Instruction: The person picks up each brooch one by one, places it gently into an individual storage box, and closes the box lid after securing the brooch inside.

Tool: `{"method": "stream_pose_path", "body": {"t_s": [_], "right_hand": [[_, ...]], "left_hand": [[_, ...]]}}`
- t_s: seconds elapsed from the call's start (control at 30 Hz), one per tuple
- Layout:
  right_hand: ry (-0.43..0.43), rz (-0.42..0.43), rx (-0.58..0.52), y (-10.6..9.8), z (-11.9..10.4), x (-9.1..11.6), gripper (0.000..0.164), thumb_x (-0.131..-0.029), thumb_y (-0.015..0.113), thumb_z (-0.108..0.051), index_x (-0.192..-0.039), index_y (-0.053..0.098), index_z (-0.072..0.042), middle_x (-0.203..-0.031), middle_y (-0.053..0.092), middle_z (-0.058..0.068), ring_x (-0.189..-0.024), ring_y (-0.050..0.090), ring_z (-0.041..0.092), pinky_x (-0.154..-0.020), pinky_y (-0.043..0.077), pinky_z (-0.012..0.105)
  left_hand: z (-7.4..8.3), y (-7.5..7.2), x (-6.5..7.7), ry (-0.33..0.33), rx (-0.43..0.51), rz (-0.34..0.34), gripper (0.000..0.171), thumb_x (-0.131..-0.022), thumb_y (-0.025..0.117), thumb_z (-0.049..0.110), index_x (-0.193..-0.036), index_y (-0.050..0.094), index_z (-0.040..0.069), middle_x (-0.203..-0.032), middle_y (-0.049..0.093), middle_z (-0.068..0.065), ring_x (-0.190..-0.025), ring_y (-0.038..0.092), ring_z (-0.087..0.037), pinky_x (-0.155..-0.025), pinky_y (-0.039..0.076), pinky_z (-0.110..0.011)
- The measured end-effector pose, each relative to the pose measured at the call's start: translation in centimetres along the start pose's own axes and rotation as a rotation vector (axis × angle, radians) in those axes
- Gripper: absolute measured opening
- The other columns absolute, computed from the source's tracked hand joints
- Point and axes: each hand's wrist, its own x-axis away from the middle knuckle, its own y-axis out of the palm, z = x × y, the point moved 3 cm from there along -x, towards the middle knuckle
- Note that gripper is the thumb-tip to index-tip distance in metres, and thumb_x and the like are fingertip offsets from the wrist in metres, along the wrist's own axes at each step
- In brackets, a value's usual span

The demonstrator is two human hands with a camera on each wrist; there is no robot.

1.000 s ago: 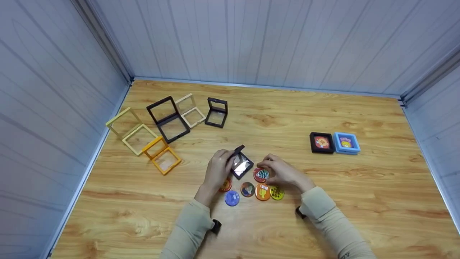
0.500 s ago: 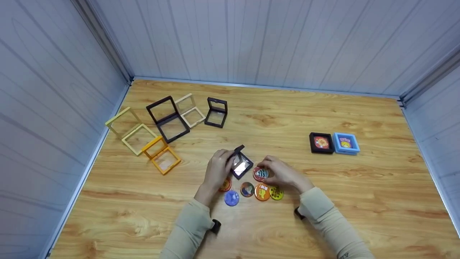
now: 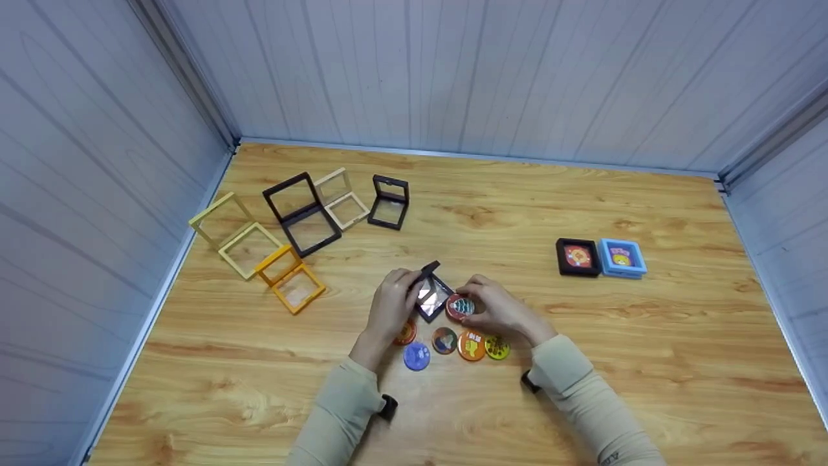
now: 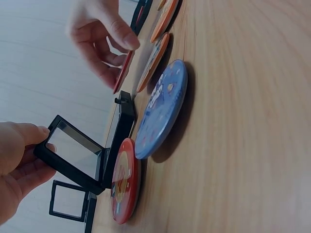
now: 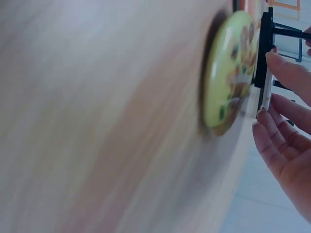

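My left hand (image 3: 391,303) pinches the raised lid of a small black display frame (image 3: 432,315), whose clear-windowed base lies on the table. In the left wrist view the thumb and fingers grip the lid's edge (image 4: 73,167). My right hand (image 3: 497,304) holds a round red badge (image 3: 460,307) with a tree picture by its rim, tilted, right at the frame's right corner. Below the frame lie a red-orange badge (image 3: 406,332) partly behind the left hand, a blue badge (image 3: 417,356), a dark multicoloured badge (image 3: 445,340), an orange badge (image 3: 471,345) and a yellow badge (image 3: 497,347).
Opened frames stand at the back left: yellow (image 3: 251,251), large black (image 3: 313,232), cream (image 3: 348,210), small black (image 3: 389,213) and orange (image 3: 299,291). At right sit a black frame (image 3: 577,257) and light-blue frames (image 3: 623,259) with badges inside. Panel walls (image 3: 440,77) border the table.
My right hand has lifted the red tree badge and carried it left to the black frame's corner. The left hand has stayed on the lid.
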Motion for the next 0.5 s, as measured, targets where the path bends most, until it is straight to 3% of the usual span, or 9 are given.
{"method": "stream_pose_path", "body": {"t_s": [0.5], "right_hand": [[0.043, 0.075, -0.024, 0.4, -1.1, -2.3, 0.049, -0.070, 0.074, -0.014, -0.111, 0.057, 0.004, -0.097, 0.052, 0.010, -0.086, 0.051, 0.021, -0.078, 0.044, 0.033]], "left_hand": [[0.0, 0.1, 0.0, 0.017, 0.017, 0.018, 0.015, -0.081, 0.062, 0.003, -0.094, 0.065, -0.005, -0.084, 0.060, -0.010, -0.079, 0.057, -0.019, -0.071, 0.049, -0.029]]}}
